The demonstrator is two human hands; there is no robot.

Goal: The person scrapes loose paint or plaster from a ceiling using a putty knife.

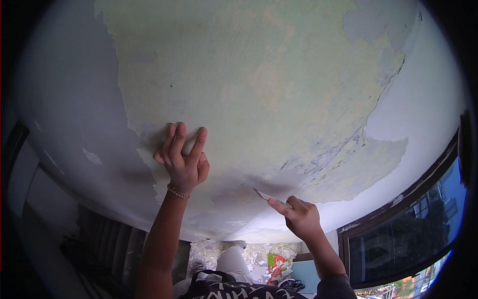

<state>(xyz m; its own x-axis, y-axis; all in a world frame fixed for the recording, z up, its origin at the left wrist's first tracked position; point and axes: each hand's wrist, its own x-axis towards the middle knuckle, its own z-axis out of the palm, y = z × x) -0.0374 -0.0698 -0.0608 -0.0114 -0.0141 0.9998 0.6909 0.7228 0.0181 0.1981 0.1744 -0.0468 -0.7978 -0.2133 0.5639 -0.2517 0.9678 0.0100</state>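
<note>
A wall point(239, 74) fills most of the view, with a large pale green patch where the white outer layer is gone and ragged edges around it. Against its left part rests my left hand point(183, 157), fingers spread and holding nothing, a bracelet point(178, 192) at the wrist. Lower and to the right, my right hand point(301, 217) is closed around a scraper point(263, 195). The thin blade points up and left, its tip at or close to the wall near a grey, scraped area. Most of the handle is hidden in the fingers.
Peeled flakes point(259, 251) cover the floor below, around my legs. A dark-framed window point(403, 244) is at the lower right, beside a light blue surface point(304, 274). Dark vertical panels point(112, 239) stand at the lower left. A red and green item point(276, 265) lies among the flakes.
</note>
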